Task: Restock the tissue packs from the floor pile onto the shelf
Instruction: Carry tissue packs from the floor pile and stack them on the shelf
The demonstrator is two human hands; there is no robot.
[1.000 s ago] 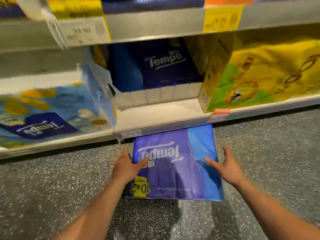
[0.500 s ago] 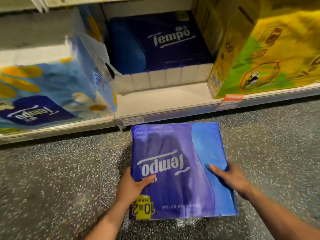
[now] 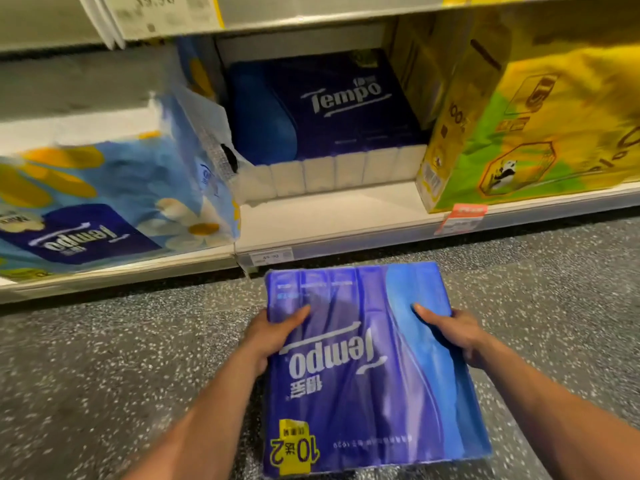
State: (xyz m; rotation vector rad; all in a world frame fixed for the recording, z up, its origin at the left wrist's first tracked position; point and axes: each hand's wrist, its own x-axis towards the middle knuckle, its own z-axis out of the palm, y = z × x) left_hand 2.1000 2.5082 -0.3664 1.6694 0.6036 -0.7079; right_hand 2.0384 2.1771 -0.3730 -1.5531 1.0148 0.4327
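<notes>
A: Left hand (image 3: 277, 336): thumb flat on top of the glossy purple-and-blue plastic-wrapped tissue pack (image 3: 363, 368), fingers hidden under its left edge, so clamped on it. Why a side grip?

B: Probably because the film is soft. A hold from both sides carries the broad pack level. Right hand (image 3: 453, 332) mirrors it, clamped on the right edge.

A: Pack position?

B: Over the speckled grey floor (image 3: 104, 358), just near of the white shelf (image 3: 346, 216) lip. It lines up with the bare gap between the pale-blue daisy-print pack (image 3: 104, 202) at left and the yellow-green pack (image 3: 536, 150) at right. A dark-blue pack (image 3: 329, 109) sits far back in that gap.

A: Appearance?

B: Flat, rectangular, film wrinkled. White logo reads upside down from here, with a yellow promo sticker at the near-left corner. Whether the near edge touches the floor: cannot tell.
</notes>
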